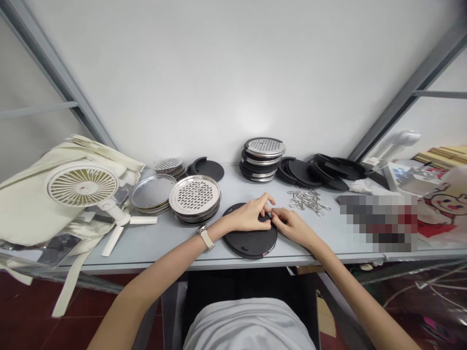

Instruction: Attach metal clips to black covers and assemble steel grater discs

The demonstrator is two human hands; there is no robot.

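A black round plastic disc [251,245] with small raised parts lies flat near the table's front edge. My left hand [251,215] rests over its upper part, thumb and curled fingers closing near the right rim. Meeting it there is my right hand [290,225], thumb and forefinger pinched together at the rim. Whatever sits between the fingertips is too small or hidden to make out. Loose bent wire clips [308,200] lie in a heap beyond my right hand. Left of the disc stands a stack of round metal grater plates [195,197].
Plain metal discs [153,192] and smaller grater plates [169,164] stand at left. Behind are assembled graters [262,158] and black plastic covers [304,171]. A white fan [82,185] and cream bag [32,214] crowd the left end; a printed bag [447,209] sits right.
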